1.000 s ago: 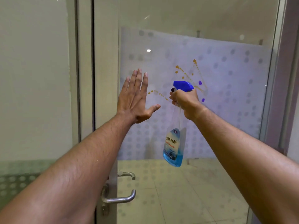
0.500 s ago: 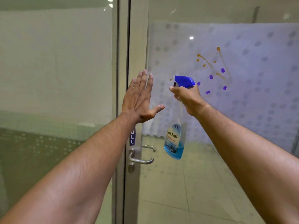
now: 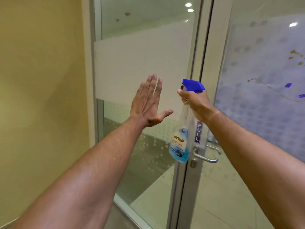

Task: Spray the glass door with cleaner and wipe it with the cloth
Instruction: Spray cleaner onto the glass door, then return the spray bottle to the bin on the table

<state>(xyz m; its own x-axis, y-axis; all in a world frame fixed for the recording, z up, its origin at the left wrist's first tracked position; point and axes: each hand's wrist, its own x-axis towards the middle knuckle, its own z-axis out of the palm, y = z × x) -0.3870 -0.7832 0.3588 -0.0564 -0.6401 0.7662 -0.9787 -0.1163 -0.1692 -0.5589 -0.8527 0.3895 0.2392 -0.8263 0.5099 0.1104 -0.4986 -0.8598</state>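
My right hand (image 3: 195, 103) grips the neck of a clear spray bottle (image 3: 180, 144) with a blue trigger head and a little blue cleaner at the bottom; it hangs in front of the door frame. My left hand (image 3: 148, 103) is raised flat with fingers spread, palm toward the fixed glass panel (image 3: 140, 66) left of the door. The glass door (image 3: 264, 113) stands at the right, with orange and purple stains on its frosted dotted film. No cloth is in view.
A metal lever handle (image 3: 203, 157) and a blue PULL sign (image 3: 198, 132) sit on the door's frame. A yellow wall (image 3: 41, 96) fills the left side. Tiled floor shows through the glass below.
The view has swung left: the stained door glass slid from centre to the far right edge, and the side panel and yellow wall came in. Both hands keep their pose.
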